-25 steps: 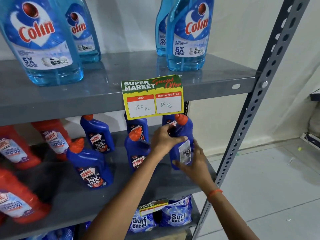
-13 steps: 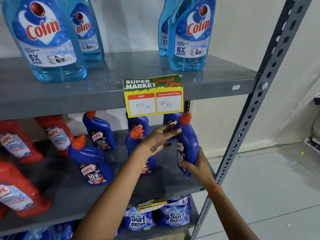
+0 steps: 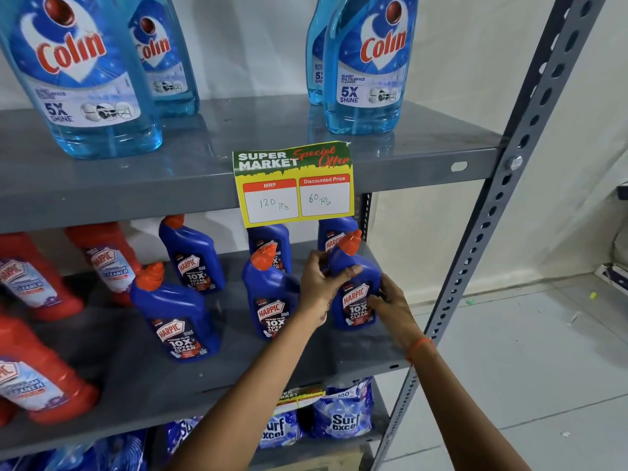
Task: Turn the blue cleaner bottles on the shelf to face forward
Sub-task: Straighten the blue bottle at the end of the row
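Note:
Several dark blue Harpic bottles with orange caps stand on the middle shelf (image 3: 142, 385). The front right bottle (image 3: 355, 300) has its label facing forward. My left hand (image 3: 321, 280) wraps its neck and shoulder. My right hand (image 3: 390, 302) holds its right side low down. To its left stands a second blue bottle (image 3: 270, 300), partly behind my left wrist, and a third (image 3: 176, 317) nearer the front; both show their labels. Three more blue bottles (image 3: 193, 256) stand in the back row.
Red Harpic bottles (image 3: 37, 375) fill the shelf's left side. Light blue Colin bottles (image 3: 367, 62) stand on the upper shelf, whose edge carries a yellow price card (image 3: 295, 185). Surf Excel packs (image 3: 343, 413) lie below. A grey slotted upright (image 3: 475, 246) bounds the right side.
The held bottle has turned from showing its back label, through its side, to its front label facing me. My left hand closed around its neck again; my right hand stayed on its side.

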`<state>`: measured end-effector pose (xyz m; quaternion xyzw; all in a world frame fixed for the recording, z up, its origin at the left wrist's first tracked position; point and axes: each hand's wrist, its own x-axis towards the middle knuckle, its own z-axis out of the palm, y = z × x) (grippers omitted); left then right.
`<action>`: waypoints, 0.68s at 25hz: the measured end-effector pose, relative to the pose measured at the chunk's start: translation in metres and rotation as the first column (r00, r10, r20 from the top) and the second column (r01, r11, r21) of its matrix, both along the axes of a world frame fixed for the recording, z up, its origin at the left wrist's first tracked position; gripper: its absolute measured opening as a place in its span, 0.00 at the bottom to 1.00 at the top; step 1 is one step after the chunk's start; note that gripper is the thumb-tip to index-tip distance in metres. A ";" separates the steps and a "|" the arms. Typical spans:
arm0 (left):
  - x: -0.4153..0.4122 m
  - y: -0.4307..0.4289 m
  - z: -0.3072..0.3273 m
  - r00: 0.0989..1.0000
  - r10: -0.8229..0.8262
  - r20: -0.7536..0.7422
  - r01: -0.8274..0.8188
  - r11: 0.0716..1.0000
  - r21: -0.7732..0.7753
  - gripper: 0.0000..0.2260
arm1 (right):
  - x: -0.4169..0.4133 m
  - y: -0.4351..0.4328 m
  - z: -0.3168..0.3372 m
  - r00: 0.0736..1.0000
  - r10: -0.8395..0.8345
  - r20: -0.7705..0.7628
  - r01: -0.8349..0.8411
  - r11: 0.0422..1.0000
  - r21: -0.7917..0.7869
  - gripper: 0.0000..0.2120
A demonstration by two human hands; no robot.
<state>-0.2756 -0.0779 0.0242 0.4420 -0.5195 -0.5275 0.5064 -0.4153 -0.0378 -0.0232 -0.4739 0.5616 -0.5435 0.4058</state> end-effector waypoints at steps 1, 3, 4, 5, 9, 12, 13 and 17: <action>0.000 0.000 -0.003 1.000 0.001 0.014 -0.001 1.000 -0.013 0.25 | 0.000 -0.002 -0.003 1.000 -0.002 -0.008 0.002 1.000 -0.001 0.23; -0.001 -0.002 -0.006 0.999 0.000 0.054 0.002 0.999 -0.034 0.27 | 0.002 -0.004 -0.007 1.000 -0.010 -0.006 0.010 1.000 0.005 0.22; -0.002 -0.001 -0.004 0.998 0.007 0.068 -0.003 0.999 -0.051 0.27 | 0.001 -0.004 -0.008 1.000 -0.015 0.000 0.015 1.000 0.002 0.23; -0.002 -0.001 -0.004 0.996 0.016 0.087 -0.011 0.998 -0.061 0.27 | 0.001 -0.005 -0.008 1.000 -0.015 0.004 0.015 1.000 0.002 0.23; 0.004 0.009 -0.032 0.992 -0.081 0.100 0.083 0.996 -0.016 0.25 | 0.001 -0.003 -0.014 1.000 -0.012 -0.021 0.012 1.000 0.026 0.22; 0.012 0.017 -0.066 0.972 -0.151 0.180 0.142 0.988 0.064 0.15 | 0.001 0.000 -0.024 0.995 -0.026 -0.092 0.033 0.996 0.078 0.19; 0.014 0.015 -0.074 0.963 -0.148 0.224 0.134 0.988 0.077 0.14 | 0.003 0.001 -0.025 0.993 -0.028 -0.118 0.040 0.994 0.097 0.19; 0.014 0.018 -0.077 0.952 -0.143 0.269 0.128 0.989 0.073 0.15 | 0.002 0.005 -0.024 0.987 -0.041 -0.158 0.062 0.989 0.134 0.19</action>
